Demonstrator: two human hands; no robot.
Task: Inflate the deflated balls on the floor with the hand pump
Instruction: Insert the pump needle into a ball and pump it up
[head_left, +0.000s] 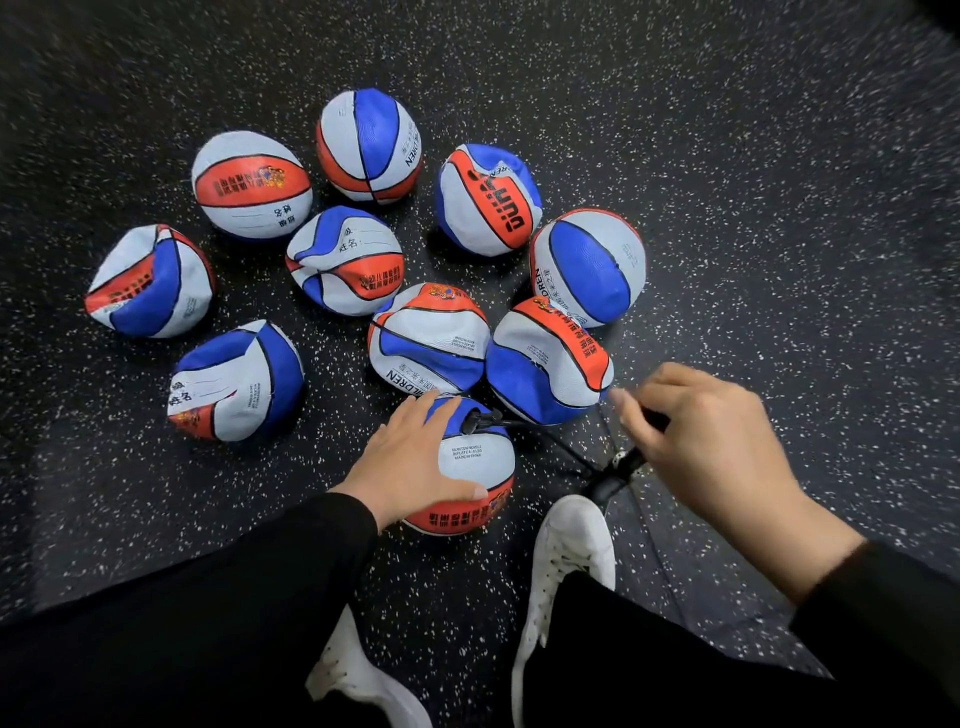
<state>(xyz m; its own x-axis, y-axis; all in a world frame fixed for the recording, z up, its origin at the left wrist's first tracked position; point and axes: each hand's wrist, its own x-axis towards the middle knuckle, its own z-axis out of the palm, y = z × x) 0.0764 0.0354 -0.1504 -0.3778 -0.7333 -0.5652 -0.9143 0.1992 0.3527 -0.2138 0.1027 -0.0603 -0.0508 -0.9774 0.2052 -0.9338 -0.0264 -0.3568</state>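
Note:
Several red, white and blue balls lie on the speckled black floor, many dented and crumpled. My left hand (415, 462) lies flat with straight fingers on the nearest ball (475, 457), steadying it. A thin black hose (540, 434) runs from that ball's valve to the black hand pump (615, 475) standing beside my right shoe. My right hand (711, 431) grips the pump's handle at the top; the handle is mostly hidden under the fingers and blurred.
Crumpled balls (548, 358) (428, 338) sit just beyond the held ball. Rounder ones (252, 184) (589, 265) lie farther back. My white shoes (569, 545) (363, 675) and black trouser legs fill the lower frame. Bare speckled floor (779, 208) spreads to the right.

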